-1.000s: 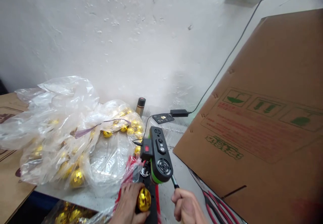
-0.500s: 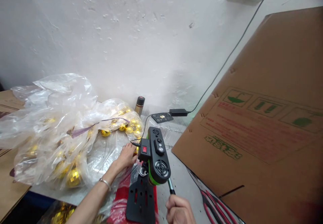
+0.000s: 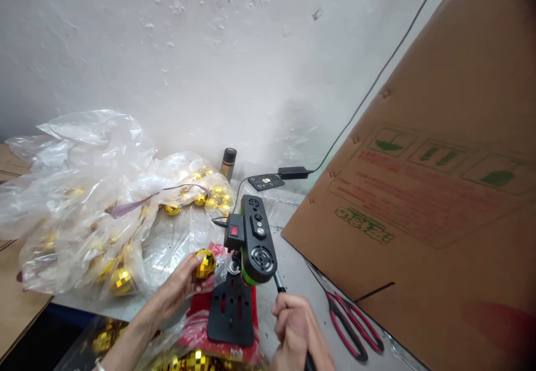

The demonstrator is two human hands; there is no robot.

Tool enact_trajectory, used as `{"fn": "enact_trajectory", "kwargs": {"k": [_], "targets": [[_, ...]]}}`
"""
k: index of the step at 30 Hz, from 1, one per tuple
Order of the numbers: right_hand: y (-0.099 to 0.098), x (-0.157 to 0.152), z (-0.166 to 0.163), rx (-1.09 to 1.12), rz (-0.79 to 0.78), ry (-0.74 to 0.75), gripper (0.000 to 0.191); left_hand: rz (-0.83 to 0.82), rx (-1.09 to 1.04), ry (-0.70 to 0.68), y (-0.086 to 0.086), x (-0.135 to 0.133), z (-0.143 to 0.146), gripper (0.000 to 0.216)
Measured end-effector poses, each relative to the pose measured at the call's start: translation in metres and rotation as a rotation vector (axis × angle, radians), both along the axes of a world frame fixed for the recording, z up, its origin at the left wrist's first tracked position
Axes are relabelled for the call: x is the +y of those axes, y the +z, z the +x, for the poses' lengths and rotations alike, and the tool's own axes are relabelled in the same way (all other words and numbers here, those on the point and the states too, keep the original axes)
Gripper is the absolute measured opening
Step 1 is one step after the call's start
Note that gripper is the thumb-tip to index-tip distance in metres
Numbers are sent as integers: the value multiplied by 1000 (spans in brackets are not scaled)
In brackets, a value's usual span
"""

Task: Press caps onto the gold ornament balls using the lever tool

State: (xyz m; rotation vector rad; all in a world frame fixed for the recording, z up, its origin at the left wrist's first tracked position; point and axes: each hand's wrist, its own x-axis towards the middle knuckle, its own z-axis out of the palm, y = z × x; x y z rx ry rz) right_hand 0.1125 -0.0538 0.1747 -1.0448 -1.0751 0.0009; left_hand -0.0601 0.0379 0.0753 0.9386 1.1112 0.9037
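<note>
My left hand point(image 3: 179, 284) is closed around a small gold mirror ball point(image 3: 205, 264), just left of the black device. Below and right of that device, my right hand point(image 3: 295, 329) grips a black-handled tool point(image 3: 279, 283) with a thin metal shaft. The shaft points up toward the device's underside, and its tip is hidden. The black device point(image 3: 258, 237) has round grilles, buttons, a red switch and a green side. A slotted black plate point(image 3: 231, 315) lies in front of it, over red plastic point(image 3: 196, 321).
Crumpled clear plastic bags point(image 3: 87, 192) with several gold balls spread on the left. A dark-capped bottle point(image 3: 228, 163), a remote control point(image 3: 265, 182) and a power adapter point(image 3: 293, 173) are near the wall. Red-handled scissors point(image 3: 354, 326) lie beside a large cardboard box point(image 3: 419, 192) on the right.
My left hand has drawn back from behind the device, bringing a gold ball toward me. My right hand still grips the tool. The camera view has shifted slightly.
</note>
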Motion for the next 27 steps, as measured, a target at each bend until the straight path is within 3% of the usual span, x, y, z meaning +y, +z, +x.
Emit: {"fn": "enact_trajectory", "kwargs": {"k": [2,4,7,10,17,27], "targets": [[2,6,7,-97,93,38,40,-71,-93,-16,-7,-20,4,68],[1,10,13,-170,151,81,38,-48,-40,-44,-20,-32,12,77],[-2,10,20,-215,142,110,35,106,158,-76,-41,-38,26,81],[-6,6,22,-250,120,130,33,310,363,-62,-52,-37,35,67],[-14,0,25,-270,106,142,32,542,533,-107,-40,-31,44,52],[-16,0,23,-272,109,127,31,679,675,-196,-39,-26,46,53]]}}
